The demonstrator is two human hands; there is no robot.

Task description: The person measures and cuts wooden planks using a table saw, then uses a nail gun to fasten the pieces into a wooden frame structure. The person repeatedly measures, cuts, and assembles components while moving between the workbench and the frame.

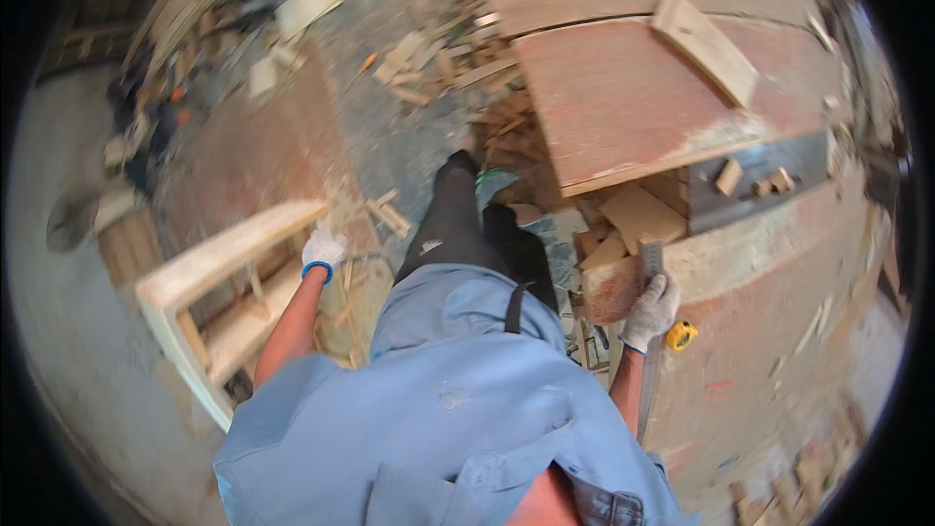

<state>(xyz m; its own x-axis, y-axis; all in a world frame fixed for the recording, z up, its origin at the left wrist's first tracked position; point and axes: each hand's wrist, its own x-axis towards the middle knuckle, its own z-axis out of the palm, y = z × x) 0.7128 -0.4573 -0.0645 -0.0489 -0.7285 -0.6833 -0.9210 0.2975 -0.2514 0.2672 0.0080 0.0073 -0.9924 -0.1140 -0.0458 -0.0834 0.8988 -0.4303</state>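
Observation:
My right hand [651, 314], in a pale work glove, is closed round a long grey metal ruler [652, 259] at the edge of the worn reddish-brown worktop [750, 390]. The ruler shows beyond my fingers and again beside my forearm. Just right of that hand lies a yellow tape measure [681, 335]. On the other side, my left hand [324, 246], gloved with a blue cuff, is beside the far end of a pale wooden frame [234, 250]. Blur hides its fingers, so whether it grips the frame is unclear.
A wooden board [706, 49] lies on the reddish panel [623, 97] at the far right. Small blocks [729, 177] sit in the gap between the surfaces. Wood offcuts [409, 68] litter the floor ahead, and more scraps [813, 472] lie at the lower right.

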